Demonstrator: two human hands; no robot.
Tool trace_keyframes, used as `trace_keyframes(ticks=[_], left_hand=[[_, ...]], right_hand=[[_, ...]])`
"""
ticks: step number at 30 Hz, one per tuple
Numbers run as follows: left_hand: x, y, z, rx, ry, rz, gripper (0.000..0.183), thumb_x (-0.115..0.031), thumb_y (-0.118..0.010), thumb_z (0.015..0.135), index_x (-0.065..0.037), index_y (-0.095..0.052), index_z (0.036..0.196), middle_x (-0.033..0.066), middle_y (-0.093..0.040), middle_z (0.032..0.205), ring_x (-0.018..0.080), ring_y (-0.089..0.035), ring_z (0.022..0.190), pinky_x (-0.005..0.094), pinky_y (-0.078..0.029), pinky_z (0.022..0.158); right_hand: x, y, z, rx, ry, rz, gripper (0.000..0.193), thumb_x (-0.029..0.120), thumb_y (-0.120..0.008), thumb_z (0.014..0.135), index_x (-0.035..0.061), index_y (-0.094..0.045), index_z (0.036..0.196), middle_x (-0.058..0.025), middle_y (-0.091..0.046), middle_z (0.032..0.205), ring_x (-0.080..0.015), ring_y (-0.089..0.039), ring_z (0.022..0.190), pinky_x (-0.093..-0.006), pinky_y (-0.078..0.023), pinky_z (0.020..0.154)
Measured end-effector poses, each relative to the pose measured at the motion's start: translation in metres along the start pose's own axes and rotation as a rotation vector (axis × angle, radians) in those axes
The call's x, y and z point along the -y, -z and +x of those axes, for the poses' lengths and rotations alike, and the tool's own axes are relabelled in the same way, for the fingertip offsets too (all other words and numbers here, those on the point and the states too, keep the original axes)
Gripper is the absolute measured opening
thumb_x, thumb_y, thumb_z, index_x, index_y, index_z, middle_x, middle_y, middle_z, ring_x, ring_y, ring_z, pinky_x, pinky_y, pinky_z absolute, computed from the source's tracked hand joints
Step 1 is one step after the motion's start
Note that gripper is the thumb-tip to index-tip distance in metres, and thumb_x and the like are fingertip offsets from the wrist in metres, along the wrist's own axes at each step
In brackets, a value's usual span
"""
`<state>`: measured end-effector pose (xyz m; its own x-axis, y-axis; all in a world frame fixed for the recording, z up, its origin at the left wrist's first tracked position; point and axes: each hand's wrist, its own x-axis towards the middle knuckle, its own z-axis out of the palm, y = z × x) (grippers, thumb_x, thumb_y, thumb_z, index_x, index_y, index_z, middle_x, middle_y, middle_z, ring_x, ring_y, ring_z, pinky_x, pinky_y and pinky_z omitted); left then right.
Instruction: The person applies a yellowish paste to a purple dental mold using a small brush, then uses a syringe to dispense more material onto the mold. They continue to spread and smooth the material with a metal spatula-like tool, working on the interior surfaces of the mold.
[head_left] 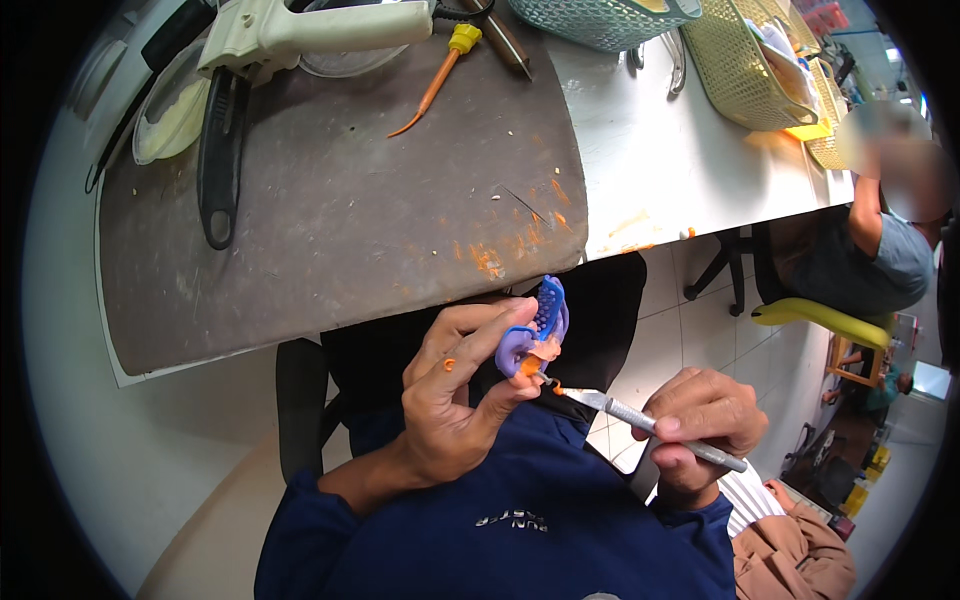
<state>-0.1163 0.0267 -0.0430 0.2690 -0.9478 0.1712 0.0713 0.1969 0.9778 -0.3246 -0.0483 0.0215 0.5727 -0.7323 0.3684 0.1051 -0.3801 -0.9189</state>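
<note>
My left hand [455,390] holds a small purple and blue dental tray [540,330] with orange material on it, pinched between thumb and fingers just below the table edge. My right hand [700,420] grips a metal scalpel-like knife [640,420]. Its blade tip touches the orange material at the lower part of the tray. Both forearms wear dark blue sleeves and rest over my lap.
A dark mat [330,210] smeared with orange bits covers the white table [680,150]. On it lie a black-handled tool [218,160], a cream gun-shaped tool [300,30] and an orange-handled pick [435,85]. Green baskets [740,60] stand at the back right. Another person [880,240] sits at the right.
</note>
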Motion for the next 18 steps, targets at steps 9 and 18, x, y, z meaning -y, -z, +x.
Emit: trace_keyframes(ticks=[9,18], left_hand=[[0.005,-0.003,0.003,-0.021,-0.100,-0.023,0.047,-0.013,-0.081,0.080,0.004,-0.065,0.121,0.0165,-0.064,0.113,0.0300,-0.061,0.114,0.0377,-0.052,0.096],[0.006,-0.002,0.003,-0.070,-0.177,-0.023,0.043,-0.012,-0.085,0.076,-0.001,-0.065,0.112,0.0129,-0.066,0.109,0.0302,-0.061,0.113,0.0388,-0.053,0.095]], right_hand=[[0.022,-0.004,0.006,0.072,0.078,-0.299,0.027,-0.001,-0.080,0.073,-0.0012,-0.066,0.096,-0.0154,-0.071,0.082,-0.0227,-0.072,0.074,-0.0290,-0.058,0.060],[0.027,-0.004,0.002,0.116,0.138,-0.327,0.026,-0.001,-0.080,0.072,-0.0016,-0.070,0.096,-0.0159,-0.071,0.086,-0.0223,-0.070,0.070,-0.0284,-0.058,0.060]])
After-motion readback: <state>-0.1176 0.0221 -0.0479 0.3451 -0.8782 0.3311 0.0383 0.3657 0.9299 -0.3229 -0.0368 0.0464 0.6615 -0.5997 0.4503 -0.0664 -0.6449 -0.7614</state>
